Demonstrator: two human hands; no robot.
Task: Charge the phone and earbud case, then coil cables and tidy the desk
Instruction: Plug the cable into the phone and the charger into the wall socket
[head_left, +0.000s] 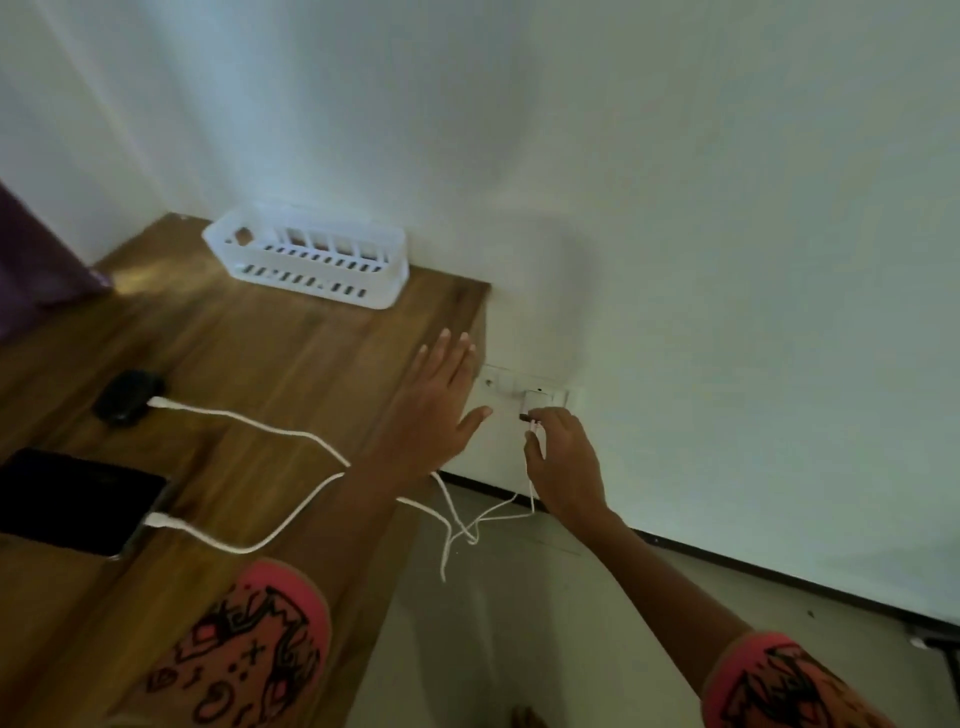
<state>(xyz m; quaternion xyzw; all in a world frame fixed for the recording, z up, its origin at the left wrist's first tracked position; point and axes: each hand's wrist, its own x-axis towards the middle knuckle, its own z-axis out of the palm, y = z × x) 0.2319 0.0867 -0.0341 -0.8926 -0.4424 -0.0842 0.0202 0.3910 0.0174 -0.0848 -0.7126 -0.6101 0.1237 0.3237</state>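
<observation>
A wooden tabletop (270, 353) is seen on the left, set against a white wall (675, 208). On its near left part a black phone (78, 499) is laid flat, and a white cable (244, 545) is plugged into its right end. Farther back on the left, a small black earbud case (127, 395) is placed, with a second white cable (249, 418) plugged into its right side. Both cables are led to the right, over the tabletop edge, where they hang down and cross each other in a loose tangle above the floor (519, 623).

At the far end of the tabletop, against the wall, a white slotted basket (311, 265) is placed.

On the wall, just right of the tabletop edge, a white socket plate (498, 387) is mounted, and a white charger (537, 402) is plugged into it. The left hand (436, 410) is held open, with fingers spread, beside the socket plate; whether it touches the wall cannot be told. The right hand (563, 460) is closed on a cable plug (535, 423) just below the charger, its fingertips pinched together around it. Pink patterned sleeves (249, 649) are visible at the near edge.
</observation>
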